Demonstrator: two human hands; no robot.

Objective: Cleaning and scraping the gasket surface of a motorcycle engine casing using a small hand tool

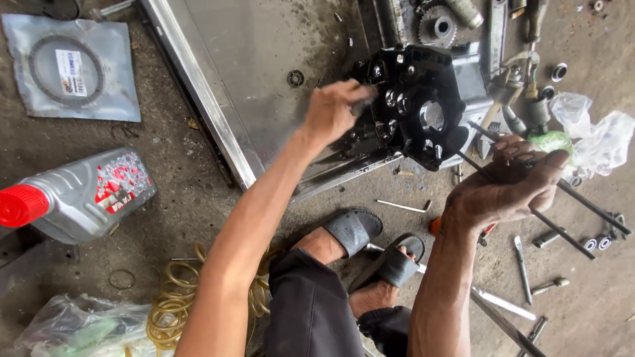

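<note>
Over metal tray [218,112], L hand [333,109] grips black engine casing [417,106]; R hand [509,188] curled round thin rods [582,201].

1. The left hand [334,109] grips the black engine cover [417,106] by its nine o'clock edge, holding it above the metal tray [264,66].
2. The right hand [509,188], at four o'clock from the cover, is closed around long thin rods [582,201].
3. A grey oil bottle [86,195] with a red cap lies at nine o'clock.
4. A coiled yellow hose [175,301] sits at seven o'clock.
5. Bolts [549,238] are scattered at four o'clock.
</note>
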